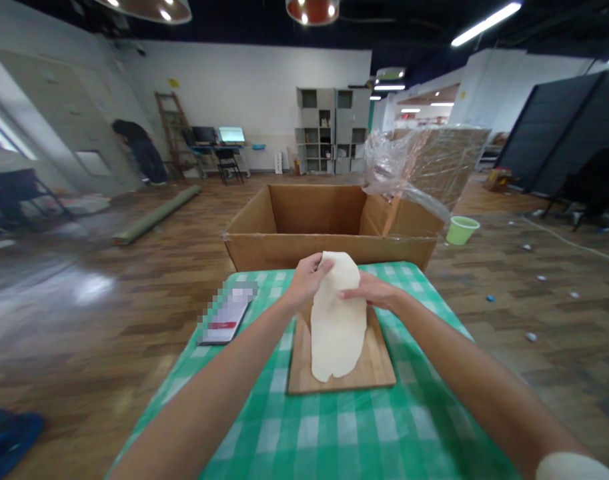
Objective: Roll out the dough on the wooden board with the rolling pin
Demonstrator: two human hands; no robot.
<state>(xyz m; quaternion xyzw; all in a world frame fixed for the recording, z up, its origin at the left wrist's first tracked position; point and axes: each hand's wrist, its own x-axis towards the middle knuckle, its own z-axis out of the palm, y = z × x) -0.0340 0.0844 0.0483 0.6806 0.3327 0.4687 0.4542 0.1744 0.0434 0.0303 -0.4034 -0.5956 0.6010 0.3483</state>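
Note:
A long, flat, pale sheet of dough [338, 337] hangs between my hands above a wooden board [381, 363]; its lower end reaches down over the board, and I cannot tell whether it touches. My left hand [310, 277] pinches the sheet's upper left edge, thumb in front. On the right side my right hand [371, 291] grips it, thumb across the front and fingers mostly hidden behind. Under the board lies a green and white checked tablecloth [284, 437].
A blurred, phone-like flat object [229, 313] lies on the table's left side. Beyond the far edge stands a large open cardboard box [329, 250], with a plastic-wrapped box [434, 163] behind it. A green bucket [461, 231] stands on the floor. A person [140, 150] bends at the far left.

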